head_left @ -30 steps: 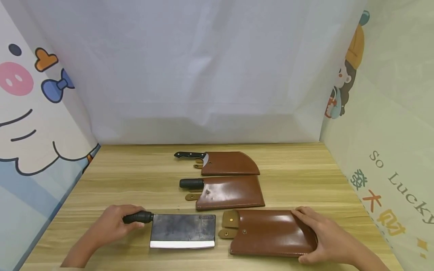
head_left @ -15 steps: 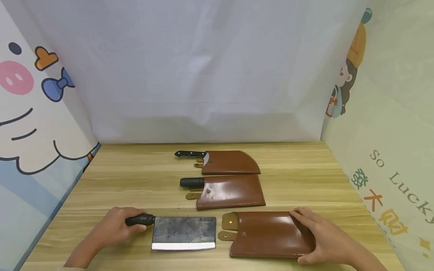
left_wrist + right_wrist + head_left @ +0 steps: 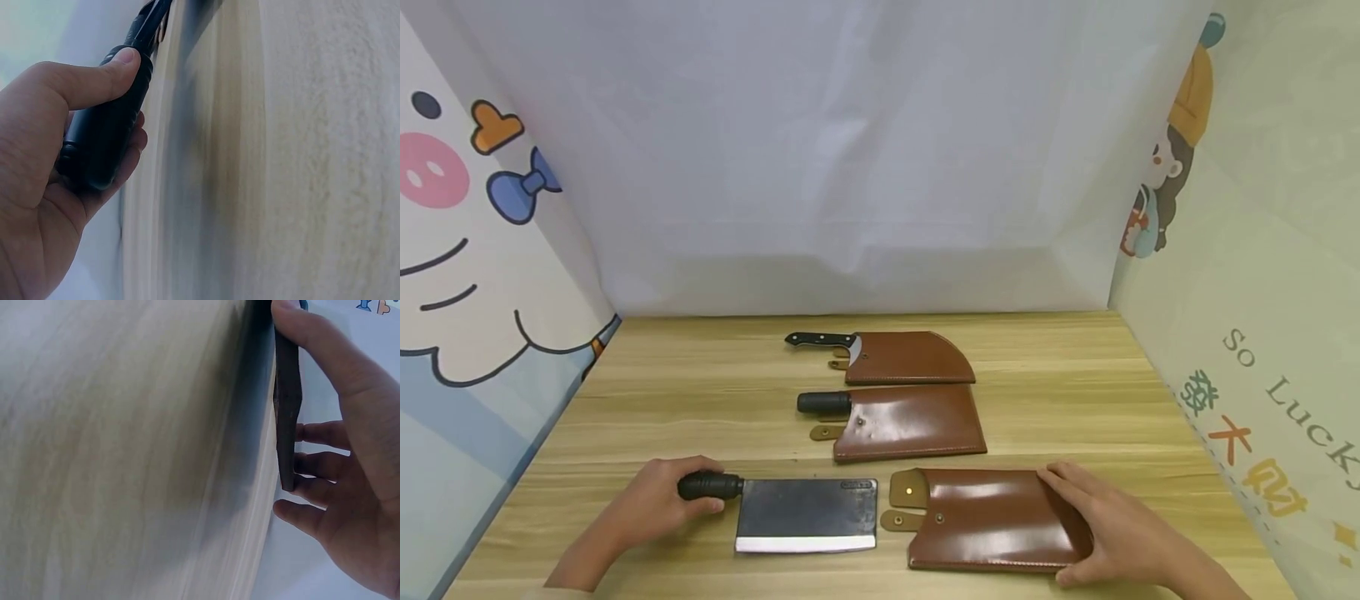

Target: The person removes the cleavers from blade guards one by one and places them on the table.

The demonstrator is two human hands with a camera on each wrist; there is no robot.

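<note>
I see the cleaver (image 3: 805,510) at lower middle, long way left to right | left hand (image 3: 658,504), nearer it, grips the black handle (image 3: 715,485) | brown cover (image 3: 992,518) lies in line just right, straps (image 3: 902,522) facing the cleaver, not touching | right hand (image 3: 1116,533) pinches the cover's right end, lower right

Right wall (image 3: 1262,283), beyond and right of the right hand's fingers (image 3: 1075,486), reads "So Lucky" (image 3: 1317,435) with "發大财" (image 3: 1231,437) beneath; stamp (image 3: 856,484) on cleaver blade (image 3: 808,512), right of left hand's fingers (image 3: 700,464), illegible.
</note>
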